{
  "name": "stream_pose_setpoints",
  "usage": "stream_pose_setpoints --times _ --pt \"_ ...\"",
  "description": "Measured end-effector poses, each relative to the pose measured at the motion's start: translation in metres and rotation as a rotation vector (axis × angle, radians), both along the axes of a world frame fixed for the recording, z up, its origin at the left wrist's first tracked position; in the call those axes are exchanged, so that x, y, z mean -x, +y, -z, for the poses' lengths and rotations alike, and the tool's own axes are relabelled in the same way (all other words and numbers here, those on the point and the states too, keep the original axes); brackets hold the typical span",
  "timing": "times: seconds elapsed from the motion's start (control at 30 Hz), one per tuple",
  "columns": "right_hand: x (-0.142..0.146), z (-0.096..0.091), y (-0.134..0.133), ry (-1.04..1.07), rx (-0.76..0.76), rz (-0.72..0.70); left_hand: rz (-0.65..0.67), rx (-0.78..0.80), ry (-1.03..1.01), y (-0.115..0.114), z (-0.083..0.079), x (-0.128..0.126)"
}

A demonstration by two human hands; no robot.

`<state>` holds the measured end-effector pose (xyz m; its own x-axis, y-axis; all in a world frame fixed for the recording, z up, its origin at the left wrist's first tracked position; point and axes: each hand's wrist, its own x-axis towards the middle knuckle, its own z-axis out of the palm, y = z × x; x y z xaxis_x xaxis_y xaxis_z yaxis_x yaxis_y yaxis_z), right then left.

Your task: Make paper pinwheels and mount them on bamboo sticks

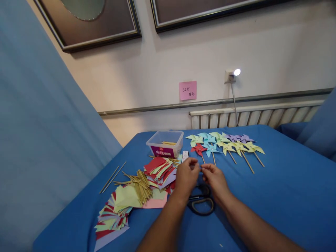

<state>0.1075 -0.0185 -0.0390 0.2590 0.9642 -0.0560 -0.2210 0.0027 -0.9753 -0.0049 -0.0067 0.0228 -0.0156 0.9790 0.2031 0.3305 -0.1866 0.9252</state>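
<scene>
My left hand [187, 175] and my right hand [215, 179] meet over the blue table, fingertips pinched close together. Whatever they hold is too small to make out. Just below them lie scissors with black handles [201, 213], partly covered by my hands. A small white box with writing [185, 154] stands just beyond my left hand. To its left is a heap of cut coloured paper sheets [161, 171]. Finished paper pinwheels on sticks [225, 146], in green, blue, purple, yellow and red, lie in rows beyond my right hand.
A clear plastic box [165, 143] holding a few sticks stands at the back. A bundle of thin sticks [143, 189] rests on fanned paper sheets [112, 222] at the left; two loose sticks [112, 178] lie farther left. A radiator [252, 117] runs along the wall.
</scene>
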Motion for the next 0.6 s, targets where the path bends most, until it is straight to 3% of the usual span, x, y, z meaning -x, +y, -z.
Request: stream_pose_setpoints --times 0.17,0.3,0.4,0.6 --pt "-0.005 0.018 0.015 -0.107 -0.110 -0.015 -0.176 -0.022 0.105 0.031 -0.033 0.091" --pt "-0.012 0.024 0.019 -0.109 -0.102 -0.042 -0.208 0.243 0.394 0.061 -0.042 0.146" --pt "-0.010 0.026 0.020 -0.117 -0.096 -0.079 -0.196 0.252 0.423 0.074 -0.038 0.155" --pt "-0.006 0.030 0.020 -0.137 -0.088 -0.130 -0.206 0.205 0.441 0.083 -0.040 0.149"
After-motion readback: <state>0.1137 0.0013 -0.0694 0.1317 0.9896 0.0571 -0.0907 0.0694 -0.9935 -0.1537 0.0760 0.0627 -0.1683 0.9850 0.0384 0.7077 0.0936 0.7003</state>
